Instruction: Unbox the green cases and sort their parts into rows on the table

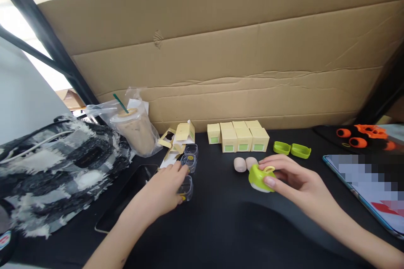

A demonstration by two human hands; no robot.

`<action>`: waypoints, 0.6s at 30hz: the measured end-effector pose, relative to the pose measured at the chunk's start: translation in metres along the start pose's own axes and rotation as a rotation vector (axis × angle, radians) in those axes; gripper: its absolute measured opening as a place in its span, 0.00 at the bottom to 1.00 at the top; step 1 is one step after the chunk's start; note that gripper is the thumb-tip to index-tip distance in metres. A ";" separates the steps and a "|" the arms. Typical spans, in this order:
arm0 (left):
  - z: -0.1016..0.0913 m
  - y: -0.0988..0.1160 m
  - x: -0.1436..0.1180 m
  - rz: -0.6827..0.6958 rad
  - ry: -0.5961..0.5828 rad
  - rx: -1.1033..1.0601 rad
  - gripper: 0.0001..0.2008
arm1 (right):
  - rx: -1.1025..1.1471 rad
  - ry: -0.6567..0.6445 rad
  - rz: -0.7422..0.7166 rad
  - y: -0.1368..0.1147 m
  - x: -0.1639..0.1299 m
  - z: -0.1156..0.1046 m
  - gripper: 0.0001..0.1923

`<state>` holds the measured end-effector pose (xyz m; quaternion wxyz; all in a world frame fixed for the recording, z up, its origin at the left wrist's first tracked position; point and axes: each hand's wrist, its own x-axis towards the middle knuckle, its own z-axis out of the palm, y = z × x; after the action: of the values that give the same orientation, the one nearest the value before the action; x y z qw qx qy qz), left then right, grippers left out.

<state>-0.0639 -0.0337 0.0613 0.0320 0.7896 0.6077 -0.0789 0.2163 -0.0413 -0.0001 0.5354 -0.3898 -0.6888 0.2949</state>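
Creased cardboard (221,50) backs a black surface (217,227) as the right hand (299,180) grips a lime-green case (258,178) between its fingers, near two pale pink pods (240,164); the left hand (160,189) touches a clear container (188,188), whether gripping it cannot be told.

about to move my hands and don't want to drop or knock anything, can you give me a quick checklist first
1. Right hand has a grip on the green case: ok, held between thumb and fingers.
2. Left hand grips the near clear container: cannot tell, the hand covers part of it.
3. Green shells closed: not ok, they lie open near the boxes.
4. Drink cup apart from the left hand: ok.
5. Phone apart from the right hand: ok.
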 end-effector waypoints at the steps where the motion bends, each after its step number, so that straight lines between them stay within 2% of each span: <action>1: 0.000 -0.002 0.002 -0.020 0.011 0.011 0.25 | 0.008 -0.005 0.005 -0.001 0.000 0.000 0.08; 4: 0.001 -0.002 0.007 -0.005 0.038 0.020 0.26 | 0.034 -0.021 0.017 -0.002 0.000 0.001 0.08; 12: 0.005 -0.008 0.013 0.046 0.033 0.020 0.14 | 0.061 -0.051 0.022 0.002 -0.001 0.002 0.07; 14: 0.004 -0.010 0.012 0.069 0.109 -0.001 0.20 | 0.071 -0.060 0.033 0.002 -0.001 0.003 0.06; 16: 0.001 -0.007 0.011 0.119 0.254 -0.075 0.26 | 0.091 -0.068 0.040 0.003 -0.002 0.003 0.05; 18: 0.000 0.005 0.011 0.226 0.319 -0.290 0.22 | 0.117 -0.072 0.040 0.003 -0.003 0.004 0.05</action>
<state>-0.0560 -0.0247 0.0589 0.0574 0.8422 0.5177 0.1389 0.2134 -0.0422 -0.0055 0.5263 -0.3607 -0.6813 0.3590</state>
